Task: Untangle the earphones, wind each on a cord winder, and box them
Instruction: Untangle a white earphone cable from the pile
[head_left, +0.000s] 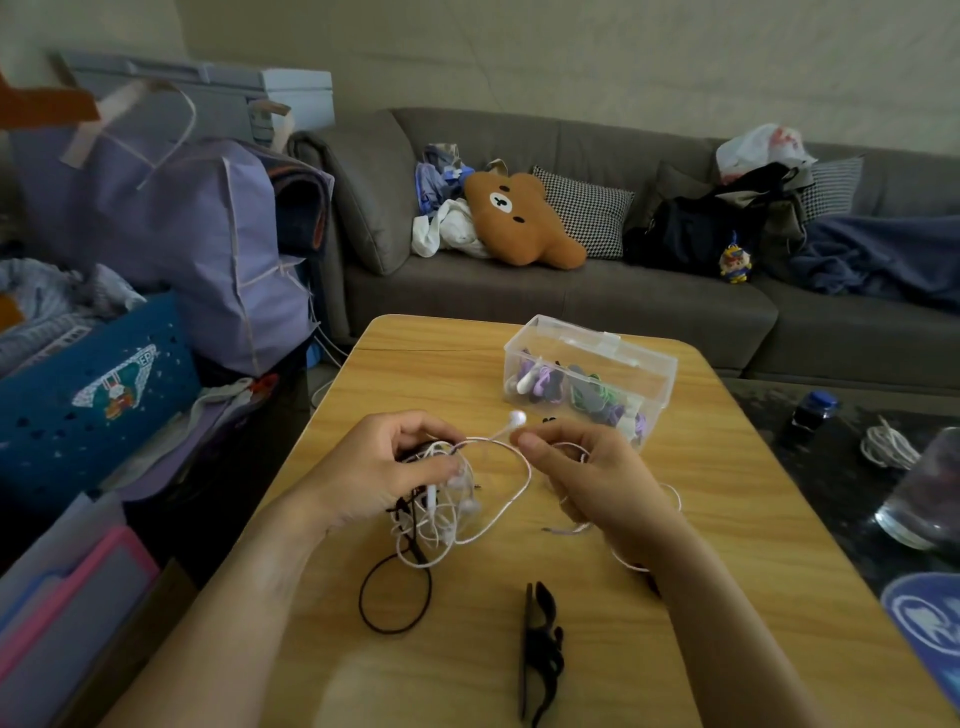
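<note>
Left hand (387, 470) is gripping the earphone tangle (441, 512) above the table (727, 545). Right hand (587, 475) is pinching one white cord (511, 512); best feeding that earbud (517, 417) back through loops gently, not yanking.

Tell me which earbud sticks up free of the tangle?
The white earbud raised between the left hand and right hand; the other buds hang inside the tangle.
</note>
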